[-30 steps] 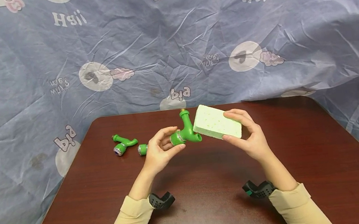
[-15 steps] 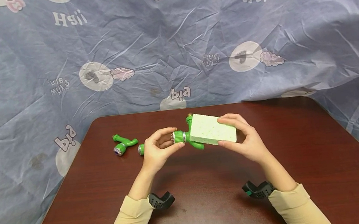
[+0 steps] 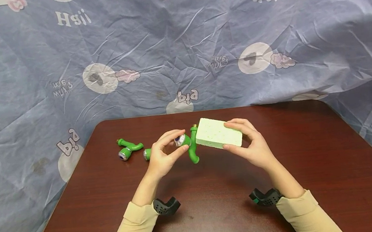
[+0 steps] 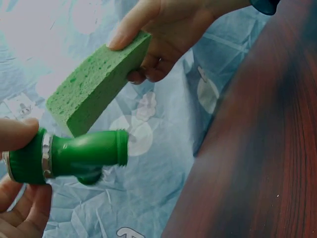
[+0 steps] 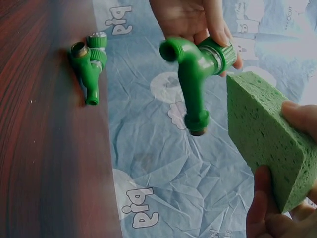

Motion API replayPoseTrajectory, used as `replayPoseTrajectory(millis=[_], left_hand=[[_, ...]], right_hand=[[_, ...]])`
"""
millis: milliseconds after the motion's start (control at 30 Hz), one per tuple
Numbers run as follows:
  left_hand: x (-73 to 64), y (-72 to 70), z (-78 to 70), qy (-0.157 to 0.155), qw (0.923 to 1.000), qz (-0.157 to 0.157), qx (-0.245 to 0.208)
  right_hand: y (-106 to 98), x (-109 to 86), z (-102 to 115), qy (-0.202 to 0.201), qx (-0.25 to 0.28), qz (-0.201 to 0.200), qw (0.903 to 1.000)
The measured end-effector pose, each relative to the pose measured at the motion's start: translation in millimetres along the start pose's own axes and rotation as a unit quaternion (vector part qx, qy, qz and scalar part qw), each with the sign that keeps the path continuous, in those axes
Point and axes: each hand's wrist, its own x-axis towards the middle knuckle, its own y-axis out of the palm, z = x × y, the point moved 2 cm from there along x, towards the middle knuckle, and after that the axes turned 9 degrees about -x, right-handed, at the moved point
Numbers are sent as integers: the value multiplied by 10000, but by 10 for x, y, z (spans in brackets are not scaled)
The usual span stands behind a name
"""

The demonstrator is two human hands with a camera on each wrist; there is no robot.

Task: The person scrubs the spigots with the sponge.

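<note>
My left hand [image 3: 161, 155] pinches the ribbed knob of a green tap [image 3: 193, 147] between thumb and fingers, above the table. In the head view its curved spout points down toward me and the brass threaded end points away. My right hand [image 3: 252, 143] grips a pale green, porous sponge [image 3: 218, 132] by its right end, thumb on one side and fingers on the other. The sponge's left end is close beside the tap [image 5: 194, 82], with a narrow gap showing in the right wrist view. In the left wrist view the sponge [image 4: 96, 82] stands tilted above the tap's body.
A second green tap [image 3: 131, 146] lies on the dark red-brown table [image 3: 216, 204] at the left. Another green ribbed knob [image 3: 147, 154] shows partly behind my left hand. A blue printed cloth [image 3: 178, 48] hangs behind the table's far edge.
My left hand has turned the tap, so its spout has swung from the right to point toward me. The sponge has moved left and slightly down, up to the tap's side.
</note>
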Motion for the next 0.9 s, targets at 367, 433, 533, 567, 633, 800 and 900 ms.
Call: replayPoseTrajectory(millis=[367, 433, 533, 567, 633, 800, 900], left_hand=[[2, 66, -149, -444, 9988, -1, -191], [-6, 47, -79, -532, 9982, -83, -247], [-20, 21, 21, -603, 9973, -108, -398], [-24, 18, 36, -587, 9971, -92, -465], [-30, 21, 48, -501, 9970, 0, -589], [-29, 60, 38, -189, 9973, 379, -595], [-23, 64, 24, -81, 9982, 346, -486]], right_hand=[[31, -1, 26, 150, -544, -97, 9984], [44, -4, 25, 132, -573, -62, 9982], [85, -15, -45, 58, -612, -42, 9981], [102, -21, -85, 48, -630, -49, 9980], [142, -31, -165, 29, -745, -85, 9972], [201, -51, -270, 88, -1295, -423, 9906], [187, -53, -259, 161, -1492, -706, 9862]])
